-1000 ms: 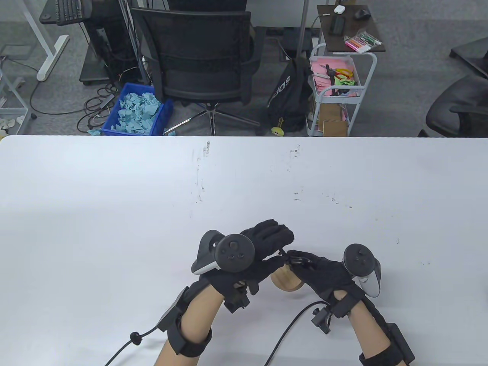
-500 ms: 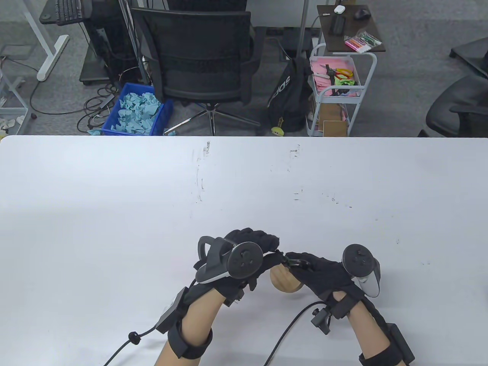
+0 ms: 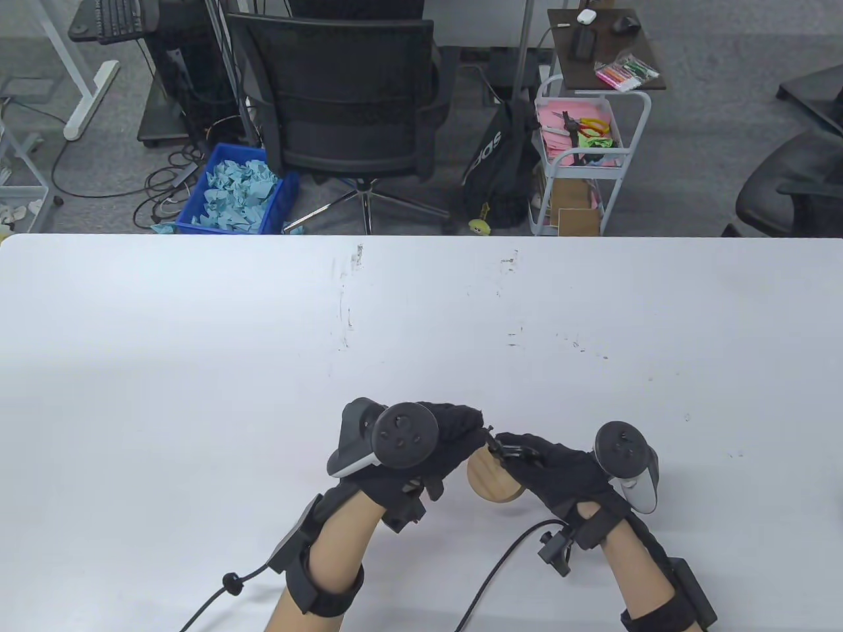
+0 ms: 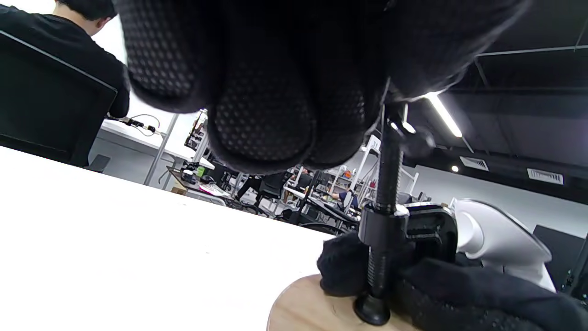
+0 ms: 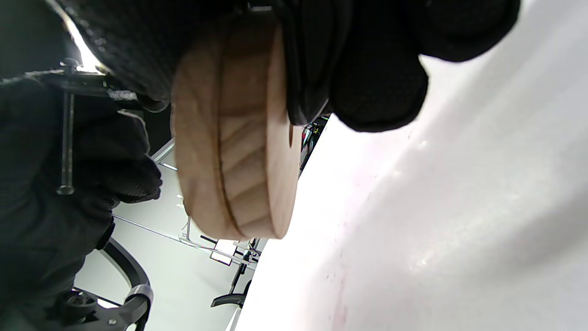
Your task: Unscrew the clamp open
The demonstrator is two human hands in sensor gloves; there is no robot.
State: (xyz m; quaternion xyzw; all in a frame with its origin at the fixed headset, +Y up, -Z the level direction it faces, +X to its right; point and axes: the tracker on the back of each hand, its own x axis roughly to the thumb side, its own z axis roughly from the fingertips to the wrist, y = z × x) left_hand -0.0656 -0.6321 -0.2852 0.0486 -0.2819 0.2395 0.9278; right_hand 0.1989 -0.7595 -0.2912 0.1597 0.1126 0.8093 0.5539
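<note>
Clamp held above the table near its front edge, its screw bearing on a wooden disc. My right hand grips frame and disc together. My left hand, fingers curled round the screw's crossbar, has rolled back from its tilt of half a second ago. I judge one turn finished; the pad still touches wood, so loosening continues.
</note>
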